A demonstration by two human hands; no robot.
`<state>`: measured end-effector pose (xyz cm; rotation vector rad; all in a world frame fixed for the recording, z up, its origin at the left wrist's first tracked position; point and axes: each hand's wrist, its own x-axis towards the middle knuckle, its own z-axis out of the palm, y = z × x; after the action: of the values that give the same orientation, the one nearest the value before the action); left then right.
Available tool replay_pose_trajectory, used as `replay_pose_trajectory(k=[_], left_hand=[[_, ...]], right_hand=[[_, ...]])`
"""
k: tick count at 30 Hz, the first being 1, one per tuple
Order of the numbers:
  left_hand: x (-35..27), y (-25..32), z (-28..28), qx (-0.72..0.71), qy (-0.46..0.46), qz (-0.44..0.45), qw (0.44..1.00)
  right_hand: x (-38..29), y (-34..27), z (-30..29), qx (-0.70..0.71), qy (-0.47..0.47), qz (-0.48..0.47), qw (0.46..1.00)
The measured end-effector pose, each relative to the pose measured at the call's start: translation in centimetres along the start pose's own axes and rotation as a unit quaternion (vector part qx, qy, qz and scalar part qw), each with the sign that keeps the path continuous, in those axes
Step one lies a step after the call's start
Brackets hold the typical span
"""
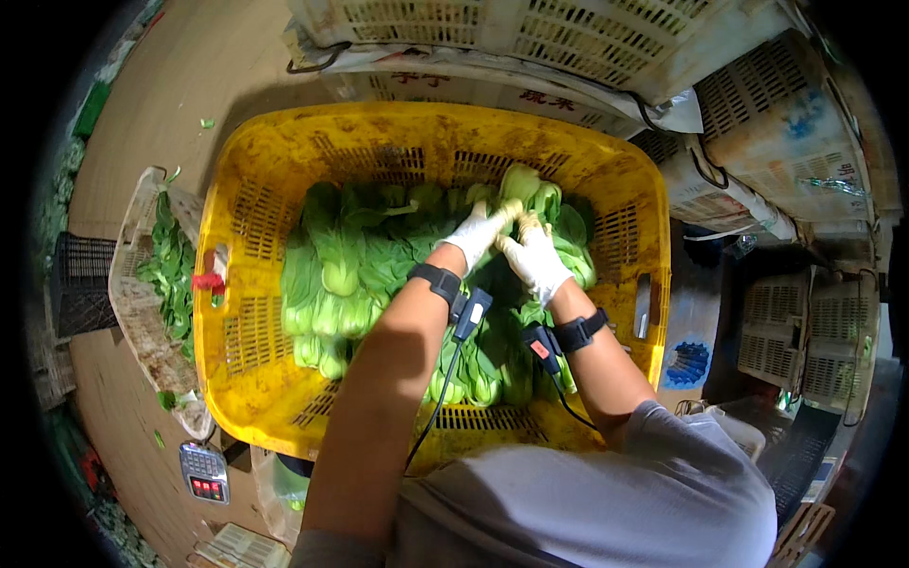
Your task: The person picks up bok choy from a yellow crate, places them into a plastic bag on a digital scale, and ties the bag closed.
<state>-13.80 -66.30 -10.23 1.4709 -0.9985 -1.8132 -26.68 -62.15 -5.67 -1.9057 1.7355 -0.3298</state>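
A large yellow plastic crate [440, 117] with slotted walls and dirt stains lies before me, holding rows of bok choy [341, 263]. My left hand [481, 231], in a white glove with yellowed fingertips, reaches to the upper right part of the pile. Close beside it, my right hand [534, 259] wears a similar glove, its fingers bent over the leaves. Both hands touch or nearly touch bok choy just below a pale-stemmed head [520, 183]; whether either one grips a head cannot be told. Black straps with small cabled devices sit on both wrists.
White slotted crates [603, 35] are stacked beyond and to the right. At the left, a dirty white crate [135, 284] holds loose leaves, near a black crate [84, 284]. A scale display [204, 472] with red digits stands at lower left. A blue object [687, 363] lies at right.
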Motion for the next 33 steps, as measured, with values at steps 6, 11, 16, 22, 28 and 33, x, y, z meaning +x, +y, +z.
replay_pose_trajectory(k=[6,11,16,22,28,33], left_hand=[[-3.0,2.2,-0.1,0.062,0.06,-0.04,0.995],[-1.3,1.2,-1.4,0.23,0.08,-0.1,0.965],[-0.3,0.8,-1.1,0.461,0.107,-0.004,0.881],[-1.3,-0.3,-1.5,0.463,0.09,0.065,0.879],[0.4,-0.8,-2.0,0.537,0.037,-0.007,0.843],[0.7,-1.4,-2.6,0.427,0.006,0.031,0.904]], right_hand=[[1.3,4.3,-5.8,0.08,0.254,0.144,0.953],[5.6,8.9,-5.0,-0.021,0.086,0.163,0.983],[7.5,11.6,-3.8,0.021,-0.041,0.271,0.961],[5.2,6.2,-3.3,-0.101,0.069,0.269,0.955],[2.1,1.5,-5.5,0.118,0.171,0.08,0.975],[4.6,3.5,-2.3,0.359,0.123,0.111,0.919]])
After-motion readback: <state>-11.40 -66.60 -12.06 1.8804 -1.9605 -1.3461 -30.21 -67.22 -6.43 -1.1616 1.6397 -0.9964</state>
